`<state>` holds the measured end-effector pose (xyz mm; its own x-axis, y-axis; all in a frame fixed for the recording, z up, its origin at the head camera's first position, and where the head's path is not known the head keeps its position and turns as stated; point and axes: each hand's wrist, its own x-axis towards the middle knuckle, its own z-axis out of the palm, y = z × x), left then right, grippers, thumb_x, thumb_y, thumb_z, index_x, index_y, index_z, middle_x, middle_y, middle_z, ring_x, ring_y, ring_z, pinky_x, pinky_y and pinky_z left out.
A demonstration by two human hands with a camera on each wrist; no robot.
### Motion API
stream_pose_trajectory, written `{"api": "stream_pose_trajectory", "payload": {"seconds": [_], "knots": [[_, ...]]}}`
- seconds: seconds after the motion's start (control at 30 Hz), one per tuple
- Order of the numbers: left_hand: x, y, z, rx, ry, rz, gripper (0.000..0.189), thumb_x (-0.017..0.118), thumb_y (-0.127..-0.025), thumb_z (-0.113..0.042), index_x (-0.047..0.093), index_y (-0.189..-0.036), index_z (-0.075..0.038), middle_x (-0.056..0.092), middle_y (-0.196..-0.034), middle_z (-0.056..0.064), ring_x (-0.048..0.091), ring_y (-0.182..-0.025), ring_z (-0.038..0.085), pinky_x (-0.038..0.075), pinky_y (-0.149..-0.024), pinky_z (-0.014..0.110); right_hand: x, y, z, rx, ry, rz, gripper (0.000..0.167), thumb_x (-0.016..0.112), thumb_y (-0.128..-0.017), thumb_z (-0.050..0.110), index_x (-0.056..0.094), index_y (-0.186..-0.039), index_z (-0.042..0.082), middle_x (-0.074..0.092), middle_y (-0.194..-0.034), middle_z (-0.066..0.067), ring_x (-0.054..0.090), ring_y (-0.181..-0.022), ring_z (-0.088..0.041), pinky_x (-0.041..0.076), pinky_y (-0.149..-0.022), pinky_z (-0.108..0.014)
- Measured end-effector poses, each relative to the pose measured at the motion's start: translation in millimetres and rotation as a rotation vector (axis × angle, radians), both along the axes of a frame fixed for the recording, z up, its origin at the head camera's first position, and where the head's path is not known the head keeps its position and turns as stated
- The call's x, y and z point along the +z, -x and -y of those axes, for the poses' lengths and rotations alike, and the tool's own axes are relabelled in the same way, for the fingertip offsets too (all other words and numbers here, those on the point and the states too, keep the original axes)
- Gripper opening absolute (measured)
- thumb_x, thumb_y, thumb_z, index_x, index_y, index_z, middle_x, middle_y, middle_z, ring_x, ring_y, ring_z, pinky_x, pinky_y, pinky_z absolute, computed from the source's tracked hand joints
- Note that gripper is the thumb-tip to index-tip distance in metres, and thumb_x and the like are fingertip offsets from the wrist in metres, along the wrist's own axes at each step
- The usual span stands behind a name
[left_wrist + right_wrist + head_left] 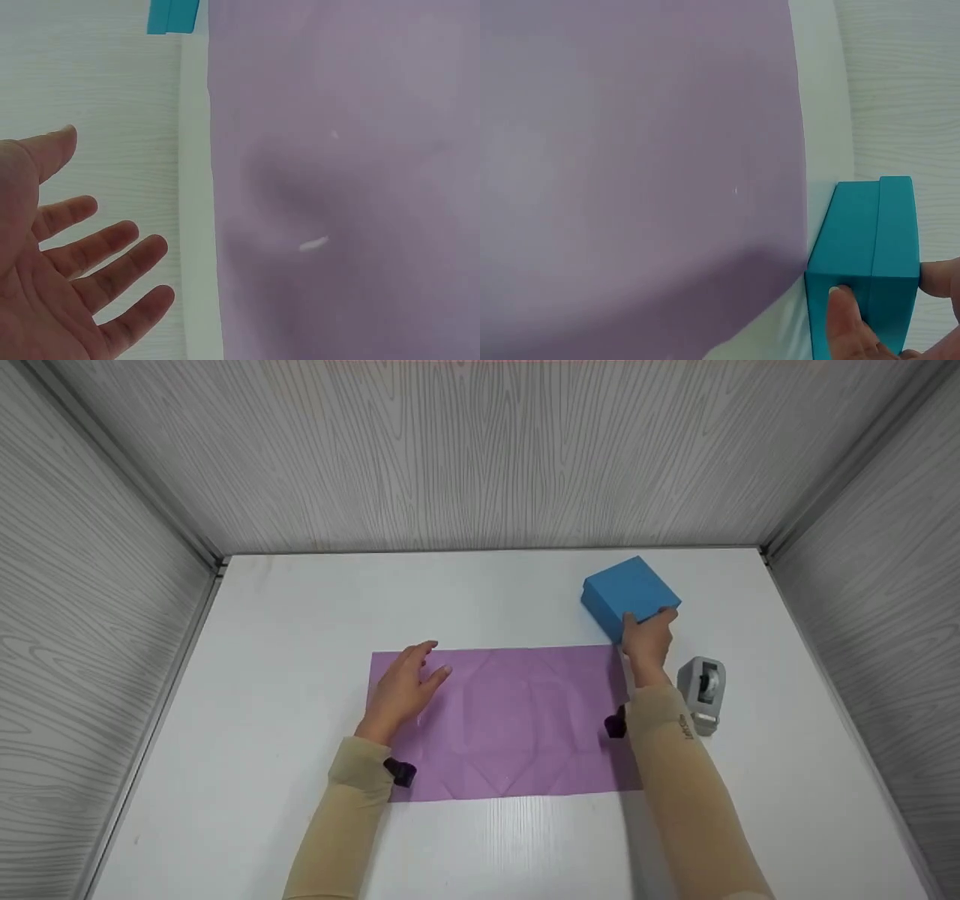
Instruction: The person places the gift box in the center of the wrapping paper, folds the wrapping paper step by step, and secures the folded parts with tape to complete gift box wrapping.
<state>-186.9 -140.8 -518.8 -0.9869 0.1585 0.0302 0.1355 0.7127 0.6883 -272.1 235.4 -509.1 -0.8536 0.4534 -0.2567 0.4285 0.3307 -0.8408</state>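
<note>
A blue box [631,589] with a lid sits at the back right, just beyond the far right corner of a purple sheet [510,720]. My right hand [648,643] grips the box at its near end; in the right wrist view the thumb and fingers lie on different faces of the box [862,229]. Over the left part of the creased sheet hovers my left hand [405,688], its fingers spread and loosely bent, with nothing held. The left wrist view shows that hand [67,262] with the palm visible, apart from the sheet [345,187].
A grey tape dispenser [703,694] stands on the white table [300,607] to the right of my right wrist. Wood-grain panels [480,457] enclose the table at the back and on both sides.
</note>
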Motion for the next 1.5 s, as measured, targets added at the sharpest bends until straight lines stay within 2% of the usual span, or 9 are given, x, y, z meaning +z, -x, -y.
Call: {"api": "stream_pose_trajectory", "payload": {"seconds": [0.13,0.3,0.53,0.67,0.8,0.9,1.13,1.33,1.5], "knots": [[-1.4,8.7,-11.5,0.004,-0.052,-0.001,0.056,0.061,-0.098,-0.035,0.046,-0.144,-0.008,0.052,-0.137,0.015,0.055,-0.121,0.031,0.045,-0.098,0.048,-0.7,3.6,6,0.026,0.015,0.005,0.070,0.048,-0.102,0.026,0.005,-0.154,0.007,0.028,-0.152,-0.028,0.049,-0.127,-0.036,0.053,-0.082,-0.037],[-5.6,16.4,-23.9,-0.003,-0.090,0.017,0.054,0.062,-0.098,-0.032,0.047,-0.143,-0.006,0.052,-0.136,0.017,0.055,-0.120,0.032,0.045,-0.097,0.047,-4.6,6.6,17,0.112,-0.010,0.001,0.067,0.046,-0.103,0.024,0.008,-0.156,0.009,0.026,-0.155,-0.025,0.048,-0.128,-0.037,0.054,-0.084,-0.042],[-10.6,23.2,-40.9,-0.017,-0.167,0.023,0.052,0.063,-0.097,-0.026,0.049,-0.141,-0.004,0.054,-0.133,0.019,0.056,-0.117,0.033,0.046,-0.096,0.046,-14.1,6.1,32,0.293,-0.104,-0.074,0.062,0.042,-0.105,0.024,0.015,-0.157,0.006,0.044,-0.142,-0.027,0.049,-0.124,-0.034,0.040,-0.102,-0.044],[-16.1,29.1,-53.7,-0.012,-0.277,0.002,0.046,0.060,-0.099,-0.019,0.050,-0.140,-0.003,0.053,-0.134,0.019,0.058,-0.116,0.031,0.048,-0.096,0.042,-15.9,4.9,40,0.361,-0.131,-0.116,0.057,0.042,-0.105,0.022,0.022,-0.155,0.005,0.049,-0.135,-0.026,0.051,-0.121,-0.035,0.039,-0.103,-0.046],[-23.0,38.1,-67.0,-0.003,-0.393,0.000,0.043,0.056,-0.101,-0.014,0.048,-0.140,0.001,0.052,-0.135,0.021,0.059,-0.117,0.029,0.047,-0.098,0.038,-14.9,3.7,47,0.381,-0.138,-0.145,0.052,0.043,-0.105,0.021,0.031,-0.152,0.003,0.052,-0.133,-0.027,0.052,-0.123,-0.038,0.040,-0.104,-0.048],[-25.3,42.9,-73.7,-0.011,-0.454,0.027,0.045,0.054,-0.101,-0.013,0.046,-0.141,0.005,0.052,-0.136,0.025,0.058,-0.120,0.031,0.046,-0.099,0.038,-16.1,2.2,52,0.392,-0.141,-0.165,0.050,0.044,-0.105,0.021,0.036,-0.150,0.002,0.053,-0.133,-0.027,0.053,-0.122,-0.038,0.041,-0.102,-0.048],[-24.0,47.6,-83.2,-0.057,-0.451,0.113,0.052,0.051,-0.102,-0.015,0.036,-0.149,0.003,0.044,-0.146,0.022,0.047,-0.132,0.031,0.038,-0.107,0.039,-20.0,-0.7,58,0.404,-0.111,-0.170,0.047,0.044,-0.105,0.022,0.040,-0.148,0.004,0.055,-0.132,-0.023,0.057,-0.117,-0.034,0.047,-0.096,-0.046],[-22.1,52.9,-88.9,-0.062,-0.441,0.192,0.061,0.054,-0.101,-0.016,0.026,-0.154,-0.002,0.035,-0.154,0.018,0.034,-0.140,0.030,0.031,-0.112,0.039,-20.1,0.3,65,0.392,-0.083,-0.206,0.045,0.046,-0.104,0.018,0.043,-0.146,0.001,0.057,-0.128,-0.024,0.060,-0.112,-0.032,0.049,-0.091,-0.045],[-20.0,55.1,-91.6,-0.086,-0.490,0.235,0.066,0.057,-0.099,-0.016,0.023,-0.154,0.000,0.030,-0.156,0.017,0.030,-0.143,0.029,0.030,-0.112,0.036,-21.3,1.4,70,0.402,-0.085,-0.221,0.044,0.046,-0.104,0.016,0.044,-0.144,-0.001,0.058,-0.126,-0.026,0.060,-0.110,-0.032,0.050,-0.090,-0.044]]}}
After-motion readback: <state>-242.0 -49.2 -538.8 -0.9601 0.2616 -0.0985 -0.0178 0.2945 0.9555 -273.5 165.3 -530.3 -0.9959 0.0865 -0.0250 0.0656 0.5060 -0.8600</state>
